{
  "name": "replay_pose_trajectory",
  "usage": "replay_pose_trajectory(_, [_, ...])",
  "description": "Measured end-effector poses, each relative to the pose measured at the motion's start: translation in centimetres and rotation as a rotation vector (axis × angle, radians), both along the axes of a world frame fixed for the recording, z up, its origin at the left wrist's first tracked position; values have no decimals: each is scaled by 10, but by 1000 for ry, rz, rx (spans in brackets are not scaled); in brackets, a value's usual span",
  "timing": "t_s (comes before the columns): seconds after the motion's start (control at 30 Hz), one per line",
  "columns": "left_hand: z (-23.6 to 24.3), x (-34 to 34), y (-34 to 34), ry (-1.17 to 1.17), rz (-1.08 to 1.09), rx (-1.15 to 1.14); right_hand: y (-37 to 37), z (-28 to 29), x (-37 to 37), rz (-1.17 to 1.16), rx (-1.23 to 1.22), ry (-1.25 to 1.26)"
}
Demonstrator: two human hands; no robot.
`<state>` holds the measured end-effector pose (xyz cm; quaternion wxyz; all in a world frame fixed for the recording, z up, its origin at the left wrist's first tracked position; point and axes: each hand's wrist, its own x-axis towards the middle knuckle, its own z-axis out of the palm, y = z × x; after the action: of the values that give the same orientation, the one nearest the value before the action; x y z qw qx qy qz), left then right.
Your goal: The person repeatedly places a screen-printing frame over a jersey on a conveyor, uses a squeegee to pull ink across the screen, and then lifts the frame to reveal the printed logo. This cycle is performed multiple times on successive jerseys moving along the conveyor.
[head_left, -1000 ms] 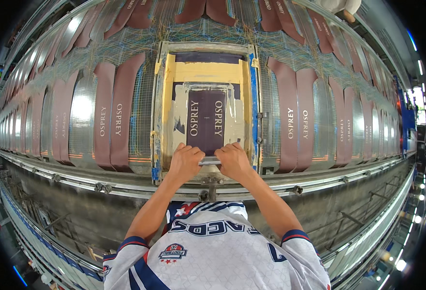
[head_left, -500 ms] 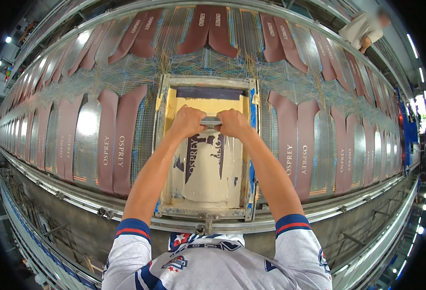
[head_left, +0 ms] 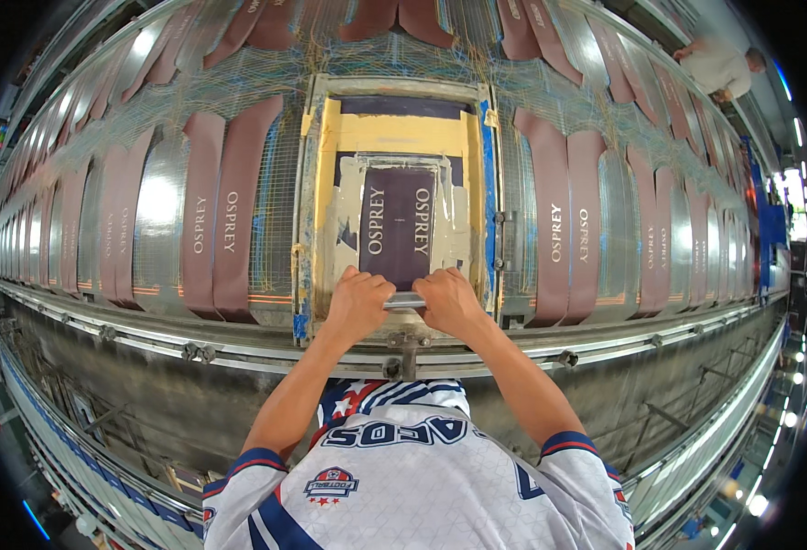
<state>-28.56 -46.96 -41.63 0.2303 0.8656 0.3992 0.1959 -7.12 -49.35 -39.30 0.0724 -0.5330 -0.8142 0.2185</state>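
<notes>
**Grey Bar (head_left: 407,301) Position: Near End of Screen Frame (head_left: 403,88)**

I hold the grey bar crosswise, inside the screen frame at its near end. My left hand (head_left: 359,302) and right hand (head_left: 450,302) are set apart, each with fingers closed around one end. Beyond the bar lies a dark purple panel (head_left: 399,234), bordered by cream smears (head_left: 456,223). Maroon pieces (head_left: 203,215) flank the frame; a metal rail (head_left: 247,357) runs along the near side.

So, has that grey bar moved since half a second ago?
Yes: the grey bar has come nearer, from the far half of the rectangular frame to the frame's near end.
</notes>
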Motion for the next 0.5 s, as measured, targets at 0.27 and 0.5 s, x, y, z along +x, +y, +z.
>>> replay_pose_trajectory(0.27, [10,22,133,168,-9,105,138,14,21,18,49,-164])
replay_pose_trajectory(0.5, [3,47,229,178,12,-3,228,-2,41,-95,-77,-151])
